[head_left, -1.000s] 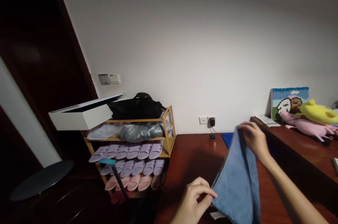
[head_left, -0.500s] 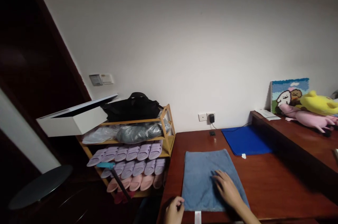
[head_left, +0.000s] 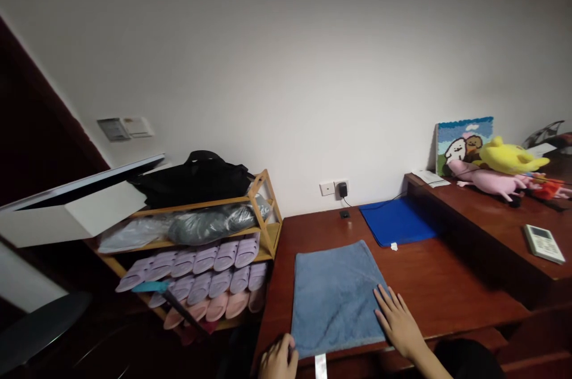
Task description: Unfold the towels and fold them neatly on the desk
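A grey-blue cloth (head_left: 337, 295) lies flat on the red-brown desk (head_left: 465, 289), with a few wrinkles and a white tag at its front edge. My right hand (head_left: 400, 319) rests on the cloth's right edge, palm down with fingers spread. At the front left corner of the cloth is my left hand (head_left: 279, 359), its fingers curled; whether it pinches the cloth is hidden. Behind, a bright blue folded cloth (head_left: 397, 222) with a small white tag lies near the wall.
On the left, a wooden rack (head_left: 268, 230) holds slippers, wrapped items, a black bag (head_left: 196, 179) and a white box (head_left: 84, 212). Plush toys (head_left: 509, 155), a picture (head_left: 465, 140) and a white remote-like device (head_left: 544, 243) sit on the raised ledge at right.
My right hand has moved from the cloth's middle to its right edge, fingers now spread. The cloth looks smoother there. The view has turned rightward, bringing the white device into sight.
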Tool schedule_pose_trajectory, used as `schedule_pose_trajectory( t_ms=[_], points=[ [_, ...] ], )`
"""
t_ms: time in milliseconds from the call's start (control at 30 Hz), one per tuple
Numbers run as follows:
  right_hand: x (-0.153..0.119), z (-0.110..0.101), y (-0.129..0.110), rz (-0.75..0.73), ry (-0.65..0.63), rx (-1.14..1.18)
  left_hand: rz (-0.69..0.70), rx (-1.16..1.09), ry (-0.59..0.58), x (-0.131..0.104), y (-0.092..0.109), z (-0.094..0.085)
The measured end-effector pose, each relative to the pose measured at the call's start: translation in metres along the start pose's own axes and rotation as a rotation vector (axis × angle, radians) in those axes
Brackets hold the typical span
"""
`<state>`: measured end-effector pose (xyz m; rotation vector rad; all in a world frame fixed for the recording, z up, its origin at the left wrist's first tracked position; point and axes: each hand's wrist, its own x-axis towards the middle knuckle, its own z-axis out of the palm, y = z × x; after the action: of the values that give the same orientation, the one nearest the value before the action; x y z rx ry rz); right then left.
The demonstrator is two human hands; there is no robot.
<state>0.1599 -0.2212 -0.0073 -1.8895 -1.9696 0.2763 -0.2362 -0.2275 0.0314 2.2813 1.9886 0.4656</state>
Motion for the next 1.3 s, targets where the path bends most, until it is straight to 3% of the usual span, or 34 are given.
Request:
schedule_pose_trajectory(
  t_ms=[100,200,300,367,500,633,767,933,1100,1300],
  points=[
    [-0.003,-0.004,-0.001,-0.018,-0.037,0.0,0.047,0.112,0.101,0.012,0.019,-0.014],
    [-0.004,-0.012,-0.003,-0.023,-0.049,-0.003,0.154,0.084,0.168,0.034,0.054,-0.017],
    [-0.008,-0.015,-0.003,-0.026,-0.045,0.034,0.283,0.021,0.129,0.052,0.086,-0.003],
    [-0.015,-0.011,0.001,-0.015,0.0,0.098,0.338,0.02,0.065,0.057,0.094,0.013],
    [-0.029,0.008,0.01,0.08,0.201,0.306,0.377,0.051,-0.044,0.054,0.086,0.04],
    [-0.024,0.011,0.006,0.252,0.331,0.559,0.356,0.069,-0.102,0.05,0.081,0.043],
    [-0.01,-0.006,-0.001,0.373,0.269,0.687,0.342,0.073,-0.131,0.052,0.084,0.037],
    [-0.01,-0.022,0.011,0.359,0.187,0.699,0.34,0.084,-0.151,0.055,0.08,0.038],
    [-0.023,-0.015,0.022,0.282,0.065,0.502,0.396,0.099,-0.084,0.055,0.073,0.044],
    [-0.028,-0.005,0.015,0.229,0.101,0.291,0.466,0.108,0.045,0.046,0.08,0.042]
  ],
)
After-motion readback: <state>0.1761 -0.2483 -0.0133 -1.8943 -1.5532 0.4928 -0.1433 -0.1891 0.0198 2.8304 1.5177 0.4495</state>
